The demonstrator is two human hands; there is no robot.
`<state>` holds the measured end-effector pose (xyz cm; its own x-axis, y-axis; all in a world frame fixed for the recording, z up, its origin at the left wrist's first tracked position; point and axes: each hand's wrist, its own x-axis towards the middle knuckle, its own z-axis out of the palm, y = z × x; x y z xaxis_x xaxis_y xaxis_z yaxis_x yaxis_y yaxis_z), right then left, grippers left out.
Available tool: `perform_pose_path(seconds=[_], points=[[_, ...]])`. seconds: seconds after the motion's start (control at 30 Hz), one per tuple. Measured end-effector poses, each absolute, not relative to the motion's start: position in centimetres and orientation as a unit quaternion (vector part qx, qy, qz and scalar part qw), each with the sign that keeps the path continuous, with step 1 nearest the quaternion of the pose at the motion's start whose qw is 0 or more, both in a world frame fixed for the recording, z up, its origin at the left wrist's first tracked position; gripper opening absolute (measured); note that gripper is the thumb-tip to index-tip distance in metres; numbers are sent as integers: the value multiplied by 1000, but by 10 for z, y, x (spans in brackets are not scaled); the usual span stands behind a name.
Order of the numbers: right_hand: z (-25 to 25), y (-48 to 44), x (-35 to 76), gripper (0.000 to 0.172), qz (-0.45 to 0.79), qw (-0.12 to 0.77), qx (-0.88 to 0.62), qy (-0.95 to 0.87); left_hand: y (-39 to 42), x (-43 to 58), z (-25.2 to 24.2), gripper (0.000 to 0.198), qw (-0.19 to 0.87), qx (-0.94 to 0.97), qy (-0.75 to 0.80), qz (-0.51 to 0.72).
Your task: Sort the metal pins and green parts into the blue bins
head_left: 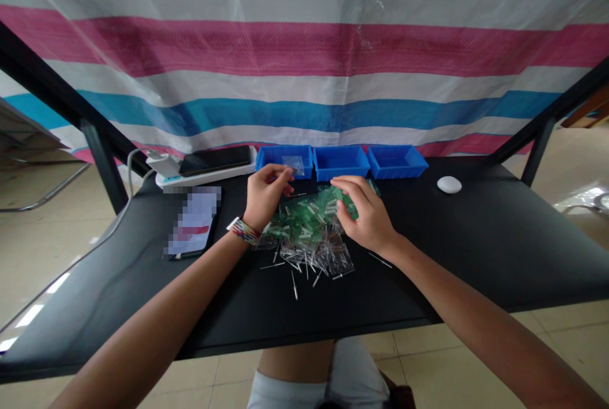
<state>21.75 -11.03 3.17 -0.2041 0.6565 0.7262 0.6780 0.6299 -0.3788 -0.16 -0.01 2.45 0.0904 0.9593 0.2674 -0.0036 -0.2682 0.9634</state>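
While the bag pile (309, 222) sits centrally between the desk's (457, 257) side edges, presumably for easy reach, our left hand (264, 198) pinches a clear bag (295, 163) before the leftmost bin (267, 158); our right hand (368, 215) curves half-open, holding nothing visible.

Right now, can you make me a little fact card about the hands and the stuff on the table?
Left hand: at a small clear bag; whether gripped, I can't tell
Right hand: open, right side of the green bags
Metal pins: some loose near the bags
Blue boxes: three, in a row behind
Mouse: white, on the black table, right side
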Motion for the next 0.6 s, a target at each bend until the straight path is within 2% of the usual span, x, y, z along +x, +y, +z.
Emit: perform_pose_path(seconds=[0.1, 0.3, 0.5, 0.6], points=[[31, -111, 217, 48, -8, 452, -426, -784, 11, -8, 25, 29, 441, 541, 435, 569], [30, -110, 216, 43, -6, 417, -406, -813, 12, -14, 34, 38, 509, 481, 435, 566], [38, -114, 218, 16, 42, 365, -361, -857, 10, -15, 34, 26, 490, 509, 427, 565], [46, -117, 222, 13, 110, 303, -346, -881, 11, -15, 31, 19, 473, 526, 425, 565]])
